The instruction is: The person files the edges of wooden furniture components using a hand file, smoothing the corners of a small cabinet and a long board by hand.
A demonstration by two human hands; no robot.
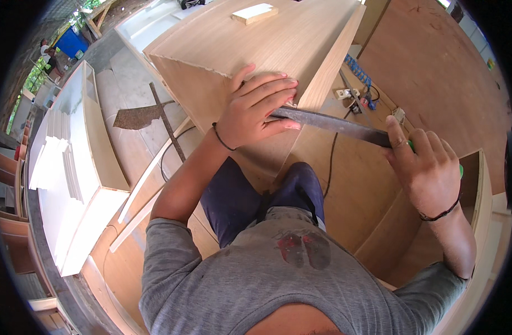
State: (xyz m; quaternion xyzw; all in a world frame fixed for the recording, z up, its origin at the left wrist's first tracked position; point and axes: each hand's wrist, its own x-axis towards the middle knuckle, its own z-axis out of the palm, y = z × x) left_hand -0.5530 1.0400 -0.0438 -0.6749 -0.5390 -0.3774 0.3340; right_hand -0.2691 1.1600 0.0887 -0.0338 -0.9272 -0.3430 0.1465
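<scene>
Your left hand (pixel 255 106) is pressing the tip of a long flat metal file (pixel 334 124) against the near corner edge of the plywood cabinet (pixel 256 42), fingers curled over the blade and holding it down. Your right hand (pixel 426 167) is gripping the file's green handle (pixel 460 170), fist closed, thumb lying along the blade. The file is spanning between your two hands, tilting down toward the right one. A small wood block (pixel 254 13) is lying on the cabinet top, well beyond your left hand. A black cable (pixel 329 162) is trailing below the file.
</scene>
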